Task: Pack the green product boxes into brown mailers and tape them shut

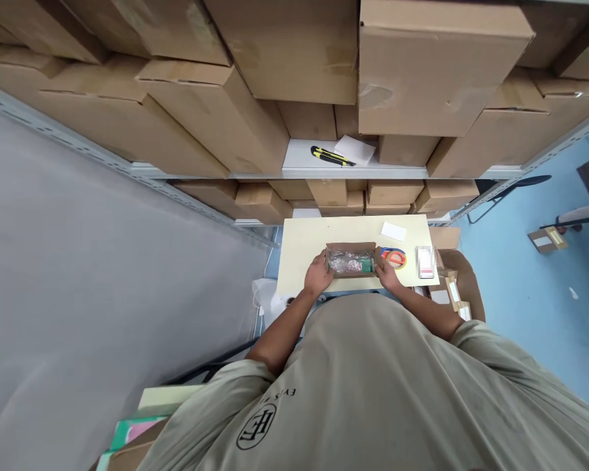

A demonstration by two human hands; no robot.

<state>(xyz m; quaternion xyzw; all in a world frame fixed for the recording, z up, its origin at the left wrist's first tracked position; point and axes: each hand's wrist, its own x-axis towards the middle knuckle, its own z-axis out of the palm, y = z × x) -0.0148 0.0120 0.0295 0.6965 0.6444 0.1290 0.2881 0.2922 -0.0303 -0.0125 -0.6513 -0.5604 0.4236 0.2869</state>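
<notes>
Brown open-topped cardboard box (351,260) is the centre of play, sitting near the close edge of a pale cream counter (302,252) and packed with clear plastic wrap (343,263) around pinkish contents, a green piece (367,265) showing at its right end. Both hands are on it now: the left hand (318,275) has its grip curled around the box's left end, and the right hand (387,273) clasps the right end, neither grip gaping. The step in hand looks like steadying this box between two hands, and any shift from here calls for both grips working evenly. Just right of the box lies an orange-and-blue coiled loop (395,258), then a white-and-red packet (425,263), its label blurred beyond reading. A white card (393,231) rests farther along the counter. Up on a white metal shelf (299,157), a yellow-and-black box cutter (330,156) lies beside a white paper sheet (354,150), with big brown cartons (216,118) packed around them. No brand shows, and the khaki T-shirt's (353,366) small lettering can't be read with confidence.
</notes>
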